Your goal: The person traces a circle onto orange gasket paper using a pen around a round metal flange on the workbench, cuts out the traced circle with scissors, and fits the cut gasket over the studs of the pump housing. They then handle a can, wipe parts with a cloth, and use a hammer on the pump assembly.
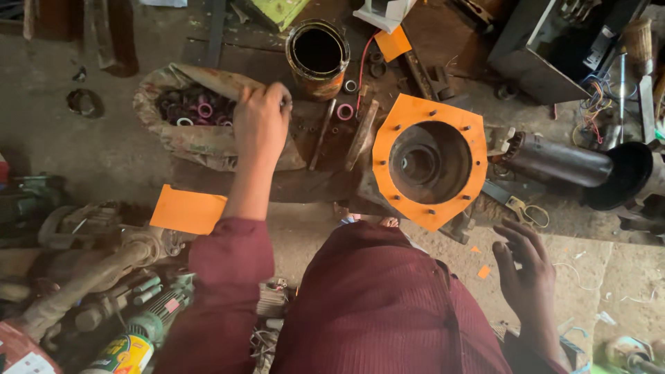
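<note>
My left hand (260, 119) reaches forward over the edge of a worn cloth sack (181, 137) that holds several dark and pink rings (205, 109); its fingers are curled, and whether they pinch anything is hidden. My right hand (528, 271) hovers low at the right with fingers spread and nothing in it. Between the hands stands a round metal motor housing (429, 163) with an orange paper gasket (388, 138) laid on its bolted rim.
A rusty open can (318, 57) stands behind the sack. An orange paper sheet (187, 210) lies at the left. A dark cylindrical rotor (558, 159) lies right of the housing. Old motor parts (90, 270) crowd the lower left, with wires (594, 104) at the far right.
</note>
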